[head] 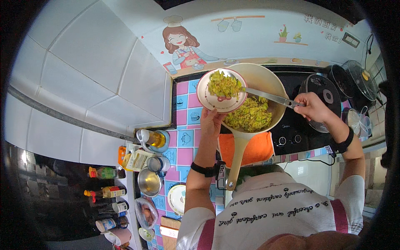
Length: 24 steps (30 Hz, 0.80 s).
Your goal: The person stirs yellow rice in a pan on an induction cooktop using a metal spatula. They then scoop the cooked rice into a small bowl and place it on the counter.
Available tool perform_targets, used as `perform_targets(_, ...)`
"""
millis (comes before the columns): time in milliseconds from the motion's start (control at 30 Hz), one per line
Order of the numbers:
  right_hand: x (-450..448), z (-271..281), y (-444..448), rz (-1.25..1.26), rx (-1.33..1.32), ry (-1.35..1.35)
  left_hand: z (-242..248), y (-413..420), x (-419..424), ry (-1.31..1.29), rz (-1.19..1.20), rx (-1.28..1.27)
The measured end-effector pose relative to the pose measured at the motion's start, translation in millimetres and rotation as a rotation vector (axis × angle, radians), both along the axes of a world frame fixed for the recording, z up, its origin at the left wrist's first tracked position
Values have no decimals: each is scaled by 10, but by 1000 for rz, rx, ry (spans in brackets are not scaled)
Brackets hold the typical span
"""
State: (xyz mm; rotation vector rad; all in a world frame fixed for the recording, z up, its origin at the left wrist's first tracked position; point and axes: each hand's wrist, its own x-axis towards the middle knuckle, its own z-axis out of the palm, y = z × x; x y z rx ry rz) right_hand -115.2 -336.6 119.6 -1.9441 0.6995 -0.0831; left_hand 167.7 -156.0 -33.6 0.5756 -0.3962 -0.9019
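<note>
My left hand (213, 120) holds a white bowl with a red rim (204, 101) above the left part of a cream-coloured pan (275, 81). Chopped yellow-green food (223, 86) lies in the bowl, and more of the same food (253, 117) is in the pan. My right hand (311, 107) grips the handle of a metal spatula or spoon (268, 95), whose head is at the food in the bowl, partly hidden by it. The pan's long handle (239, 159) points towards my body.
An orange cloth (257, 148) lies under the pan's handle. Right of the pan, a lidded dark pot (323, 90) stands on the black cooktop (287, 125). On the left are an oil jug (156, 139), a metal bowl (150, 182), a plate (177, 200) and a cutting board (170, 240).
</note>
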Motion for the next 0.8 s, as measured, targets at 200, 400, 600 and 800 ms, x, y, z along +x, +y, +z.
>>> perform_targets(200,22,-65,146,169,-593,-89,-78,116,-20,26,51,8)
perform_targets(400,65,-140,153,180,-950,-14,-58,239,-57,76,61,17)
perform_targets(600,82,-140,76,219,-1294,-102,-10,349,-79,68,46,1)
perform_targets(800,-91,119,-72,-7,-627,-148,-5,413,-40,45,72,-3)
